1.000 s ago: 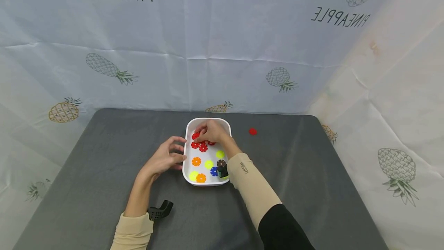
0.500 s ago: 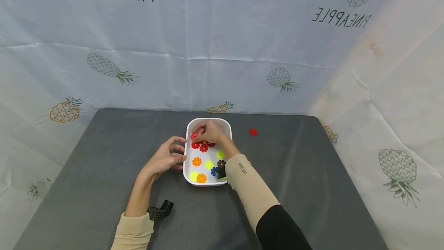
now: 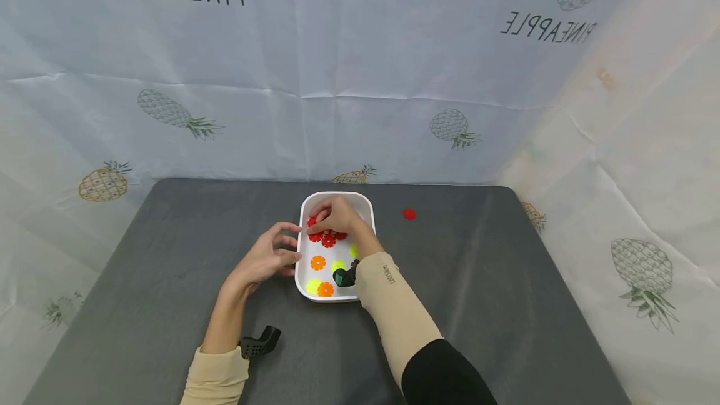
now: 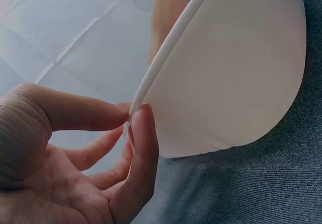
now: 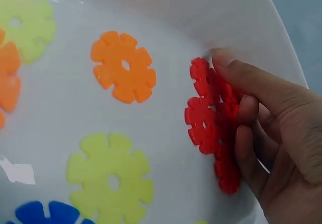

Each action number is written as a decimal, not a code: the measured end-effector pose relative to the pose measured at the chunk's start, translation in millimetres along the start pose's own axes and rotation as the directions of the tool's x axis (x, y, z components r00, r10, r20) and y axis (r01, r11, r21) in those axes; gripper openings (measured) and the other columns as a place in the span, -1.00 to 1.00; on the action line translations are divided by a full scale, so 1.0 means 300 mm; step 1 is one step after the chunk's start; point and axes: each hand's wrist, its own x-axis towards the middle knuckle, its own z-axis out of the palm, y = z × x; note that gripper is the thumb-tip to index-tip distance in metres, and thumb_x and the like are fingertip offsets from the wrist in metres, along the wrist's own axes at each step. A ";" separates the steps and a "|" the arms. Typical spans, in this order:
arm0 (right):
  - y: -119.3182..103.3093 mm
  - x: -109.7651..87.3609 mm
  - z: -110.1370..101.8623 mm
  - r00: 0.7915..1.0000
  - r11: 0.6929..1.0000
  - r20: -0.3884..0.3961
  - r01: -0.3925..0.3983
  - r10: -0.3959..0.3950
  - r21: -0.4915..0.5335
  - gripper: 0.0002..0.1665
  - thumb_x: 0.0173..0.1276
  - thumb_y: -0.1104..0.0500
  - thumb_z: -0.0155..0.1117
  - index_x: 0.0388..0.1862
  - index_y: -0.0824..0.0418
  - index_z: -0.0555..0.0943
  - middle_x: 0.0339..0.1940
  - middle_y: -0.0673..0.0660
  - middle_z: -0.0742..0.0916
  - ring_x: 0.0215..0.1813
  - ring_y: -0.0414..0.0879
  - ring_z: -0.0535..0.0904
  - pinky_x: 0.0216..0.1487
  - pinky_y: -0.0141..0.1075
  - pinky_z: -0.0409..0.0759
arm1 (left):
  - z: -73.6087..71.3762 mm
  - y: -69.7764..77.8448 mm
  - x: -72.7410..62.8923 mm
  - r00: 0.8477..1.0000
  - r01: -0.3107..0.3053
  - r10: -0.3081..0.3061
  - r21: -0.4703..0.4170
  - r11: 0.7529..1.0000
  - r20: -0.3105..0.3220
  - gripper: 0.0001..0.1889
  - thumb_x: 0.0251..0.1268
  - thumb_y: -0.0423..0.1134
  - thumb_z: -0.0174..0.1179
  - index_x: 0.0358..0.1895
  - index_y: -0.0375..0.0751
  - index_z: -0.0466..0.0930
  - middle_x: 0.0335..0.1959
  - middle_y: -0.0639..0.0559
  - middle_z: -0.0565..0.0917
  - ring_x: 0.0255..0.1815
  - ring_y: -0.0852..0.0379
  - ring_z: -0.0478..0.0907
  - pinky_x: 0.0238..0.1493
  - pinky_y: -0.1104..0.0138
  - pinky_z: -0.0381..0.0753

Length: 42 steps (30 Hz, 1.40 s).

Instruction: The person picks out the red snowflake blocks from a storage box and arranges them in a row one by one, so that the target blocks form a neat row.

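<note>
In the head view my left hand (image 3: pixel 264 260) is at the left side of a white plastic tray (image 3: pixel 336 195). The left wrist view shows its thumb and a finger pinching the tray's rim (image 4: pixel 160 63). Inside the tray, my right hand (image 3: pixel 344 217) grips a cluster of red notched snowflake discs (image 5: pixel 204 125) near the left wall. The right wrist view has the thumb at one end of the cluster and the fingers curled behind it. Several of these discs overlap at angles to one another; the fingers hide part of them.
An orange disc (image 5: pixel 124 66), a yellow-green disc (image 5: pixel 110 179) and a blue disc (image 5: pixel 48 214) lie on the tray floor. One more red disc (image 3: pixel 409 214) lies on the grey table (image 3: pixel 484 305), right of the tray. A pineapple-print cloth (image 3: pixel 360 49) hangs behind.
My right hand has shifted slightly left towards the tray's left wall, with the red discs. Its forearm and wrist camera now cover the blue disc. My left hand stays at the rim.
</note>
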 end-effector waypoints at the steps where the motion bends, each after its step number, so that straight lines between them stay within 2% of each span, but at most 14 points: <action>1: 0.000 -0.002 0.000 1.000 1.000 0.000 -0.003 0.003 0.002 -0.65 0.24 0.13 0.72 -0.03 0.18 0.83 -0.43 -0.05 0.74 -0.51 -0.20 0.57 -0.46 -0.47 0.54 | 0.000 -0.001 -0.001 1.000 0.000 0.000 0.001 1.000 -0.001 -0.33 0.45 -0.39 0.26 0.56 -0.27 0.22 0.19 -0.38 0.53 -0.03 -0.11 0.77 -0.16 0.06 0.87; 6: 0.002 -0.005 0.001 1.000 1.000 -0.023 -0.019 0.020 0.017 -0.66 0.24 0.12 0.71 -0.03 0.17 0.84 -0.42 -0.04 0.76 -0.46 -0.21 0.55 -0.45 -0.49 0.50 | 0.002 -0.005 -0.003 1.000 0.002 -0.002 0.005 1.000 -0.005 -0.32 0.45 -0.39 0.27 0.56 -0.27 0.22 0.20 -0.38 0.53 -0.04 -0.09 0.77 -0.14 0.05 0.88; 11: -0.001 -0.004 0.002 0.998 0.999 -0.052 -0.045 0.046 0.021 -0.64 0.22 0.11 0.72 -0.02 0.15 0.85 -0.50 -0.08 0.67 -0.49 -0.22 0.49 -0.48 -0.47 0.42 | 0.002 -0.005 -0.002 1.000 0.001 -0.001 0.012 1.000 -0.012 -0.32 0.44 -0.37 0.28 0.56 -0.26 0.23 0.19 -0.35 0.53 -0.05 -0.09 0.76 -0.14 0.04 0.88; 18: 0.008 -0.001 0.006 0.996 0.993 -0.069 -0.048 0.055 0.107 -0.61 0.24 0.12 0.71 0.03 0.16 0.86 -0.60 -0.09 0.55 -0.53 -0.21 0.38 -0.53 -0.43 0.29 | -0.001 -0.006 -0.001 1.000 0.003 -0.003 0.006 1.000 -0.006 -0.31 0.44 -0.37 0.28 0.56 -0.26 0.22 0.18 -0.35 0.53 -0.04 -0.09 0.77 -0.13 0.04 0.88; 23: 0.017 0.004 0.010 0.993 0.990 -0.092 -0.066 0.077 0.122 -0.59 0.21 0.06 0.74 0.03 0.09 0.87 -0.61 -0.11 0.54 -0.56 -0.21 0.36 -0.56 -0.41 0.23 | -0.003 -0.004 -0.004 1.000 -0.002 0.002 -0.003 1.000 0.002 -0.31 0.45 -0.38 0.28 0.56 -0.27 0.21 0.18 -0.36 0.53 -0.04 -0.10 0.77 -0.14 0.04 0.88; 28: 0.024 -0.003 0.015 0.990 0.986 -0.111 -0.075 0.092 0.148 -0.57 0.17 0.04 0.76 0.03 0.06 0.88 -0.61 -0.13 0.52 -0.51 -0.22 0.38 -0.53 -0.41 0.22 | -0.002 -0.003 -0.006 1.000 -0.006 0.006 -0.009 1.000 0.006 -0.32 0.45 -0.38 0.27 0.56 -0.27 0.21 0.17 -0.34 0.53 -0.05 -0.09 0.76 -0.14 0.05 0.88; 32: 0.023 -0.012 0.020 0.985 0.983 -0.135 -0.087 0.109 0.163 -0.59 0.19 0.10 0.74 0.04 0.08 0.88 -0.60 -0.13 0.51 -0.45 -0.22 0.40 -0.49 -0.43 0.25 | -0.002 -0.004 -0.004 1.000 -0.006 0.006 -0.004 1.000 0.004 -0.31 0.44 -0.39 0.27 0.56 -0.27 0.22 0.17 -0.33 0.53 -0.05 -0.09 0.76 -0.13 0.04 0.88; 35: 0.020 -0.015 0.024 0.981 0.981 -0.142 -0.105 0.129 0.164 -0.59 0.20 0.16 0.72 0.05 0.08 0.88 -0.62 -0.13 0.47 -0.49 -0.22 0.36 -0.51 -0.43 0.23 | -0.003 -0.004 -0.002 1.000 -0.004 0.004 0.000 1.000 0.000 -0.32 0.44 -0.39 0.28 0.55 -0.27 0.23 0.16 -0.33 0.53 -0.05 -0.07 0.76 -0.13 0.05 0.88; 42: 0.019 -0.015 0.021 0.984 0.973 -0.096 -0.127 0.148 0.193 -0.56 0.16 0.28 0.73 0.05 0.19 0.86 -0.66 -0.11 0.43 -0.57 -0.23 0.31 -0.55 -0.40 0.17 | -0.007 -0.011 -0.001 1.000 -0.019 0.019 0.018 1.000 0.003 -0.34 0.45 -0.40 0.26 0.55 -0.29 0.24 0.14 -0.35 0.54 -0.04 -0.05 0.77 -0.17 0.10 0.87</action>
